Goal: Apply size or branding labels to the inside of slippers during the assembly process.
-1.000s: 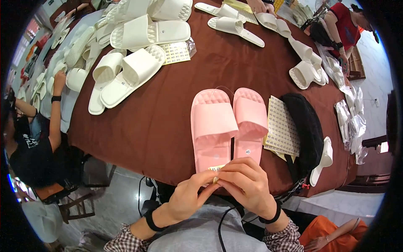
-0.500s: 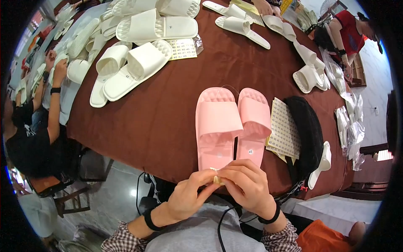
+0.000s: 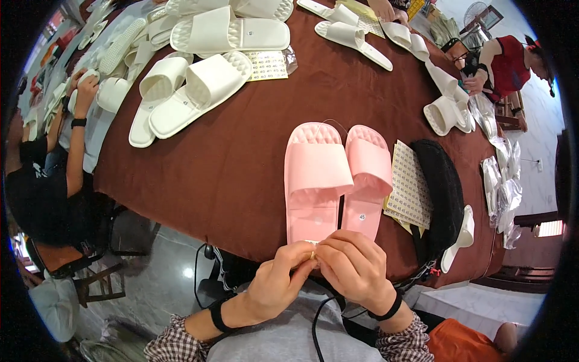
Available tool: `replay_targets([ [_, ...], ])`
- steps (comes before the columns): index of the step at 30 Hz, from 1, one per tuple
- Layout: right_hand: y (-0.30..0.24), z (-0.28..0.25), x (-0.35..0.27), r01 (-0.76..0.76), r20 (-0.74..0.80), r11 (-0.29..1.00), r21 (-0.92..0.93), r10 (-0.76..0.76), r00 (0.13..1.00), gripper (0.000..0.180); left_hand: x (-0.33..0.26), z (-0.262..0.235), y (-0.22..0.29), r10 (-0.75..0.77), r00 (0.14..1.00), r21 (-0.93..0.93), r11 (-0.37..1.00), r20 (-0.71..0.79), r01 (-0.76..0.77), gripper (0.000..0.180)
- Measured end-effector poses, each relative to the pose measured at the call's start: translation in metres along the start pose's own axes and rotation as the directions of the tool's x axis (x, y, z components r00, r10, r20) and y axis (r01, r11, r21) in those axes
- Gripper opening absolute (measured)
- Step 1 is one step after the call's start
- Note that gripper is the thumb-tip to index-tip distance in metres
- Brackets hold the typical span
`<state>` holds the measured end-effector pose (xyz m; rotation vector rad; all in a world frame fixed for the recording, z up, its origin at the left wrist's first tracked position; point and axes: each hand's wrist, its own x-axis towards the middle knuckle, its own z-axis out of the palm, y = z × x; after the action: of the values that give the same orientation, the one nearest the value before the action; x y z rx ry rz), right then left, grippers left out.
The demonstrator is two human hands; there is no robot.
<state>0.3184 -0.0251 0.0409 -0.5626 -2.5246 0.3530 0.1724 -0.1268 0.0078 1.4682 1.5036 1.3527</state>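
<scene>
Near the front edge of the tabletop, the right slipper already bore a label, the left slipper only a faint mark, while left hand and right hand pinched a paper scrap.

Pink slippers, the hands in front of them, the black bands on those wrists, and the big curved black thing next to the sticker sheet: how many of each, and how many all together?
Pink slippers: 2
Hands (left hand and right hand): 2
Black wristbands: 2
Curved black thing: 1
Total: 7
</scene>
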Motion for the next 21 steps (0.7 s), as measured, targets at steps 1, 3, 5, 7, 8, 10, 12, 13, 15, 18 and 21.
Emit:
replay_targets([
  [1, 0.0, 0.0, 0.0, 0.002, 0.001, 1.0, 0.002, -0.002, 1.0, 0.024, -0.002, 0.001, 0.0, -0.022, 1.0, -0.053, 0.998, 0.002, 0.022, 0.038],
  [3, 0.002, 0.001, -0.001, -0.015, -0.004, 0.999, 0.034, 0.015, 1.0, 0.024, -0.002, 0.003, -0.001, -0.045, 0.999, -0.106, 0.993, 0.003, 0.045, 0.037],
  [5, 0.004, 0.003, -0.002, -0.038, -0.001, 0.996, 0.075, 0.038, 0.999, 0.023, -0.001, 0.005, -0.002, -0.004, 0.999, -0.095, 0.995, -0.035, 0.001, 0.035],
  [7, 0.005, 0.004, -0.002, -0.063, 0.002, 0.991, 0.117, 0.064, 0.998, 0.022, -0.002, 0.005, -0.002, -0.011, 0.999, -0.096, 0.995, -0.037, 0.008, 0.035],
  [8, 0.005, 0.005, -0.002, -0.11, 0.011, 0.98, 0.168, 0.11, 0.994, 0.02, -0.002, 0.005, -0.003, -0.017, 0.999, -0.096, 0.995, -0.037, 0.013, 0.035],
  [10, 0.004, 0.005, -0.001, -0.154, 0.023, 0.963, 0.221, 0.152, 0.988, 0.019, -0.003, 0.002, -0.002, -0.023, 0.999, -0.082, 0.996, -0.029, 0.02, 0.035],
  [12, 0.003, 0.004, -0.001, -0.327, 0.126, 0.868, 0.374, 0.302, 0.945, 0.016, -0.003, -0.002, -0.002, -0.029, 0.999, -0.07, 0.997, -0.02, 0.028, 0.035],
  [13, 0.004, 0.001, -0.001, -0.328, 0.129, 0.868, 0.373, 0.302, 0.945, 0.016, -0.004, -0.005, -0.003, -0.074, 0.997, -0.109, 0.991, -0.006, 0.073, 0.036],
  [15, 0.01, -0.006, 0.004, -0.496, 0.22, 0.777, 0.387, 0.445, 0.868, 0.014, -0.004, -0.012, -0.005, -0.118, 0.993, -0.15, 0.982, 0.01, 0.119, 0.036],
  [18, 0.027, 0.004, 0.01, -0.294, 0.069, 0.947, 0.125, 0.288, 0.955, 0.015, -0.003, -0.025, -0.01, -0.103, 0.988, -0.033, 0.994, 0.117, 0.108, 0.032],
  [21, 0.037, 0.015, 0.009, -0.145, 0.1, 0.988, -0.054, 0.15, 0.984, 0.02, -0.006, -0.026, -0.018, 0.032, 0.991, -0.027, 0.999, 0.131, -0.029, 0.031],
])
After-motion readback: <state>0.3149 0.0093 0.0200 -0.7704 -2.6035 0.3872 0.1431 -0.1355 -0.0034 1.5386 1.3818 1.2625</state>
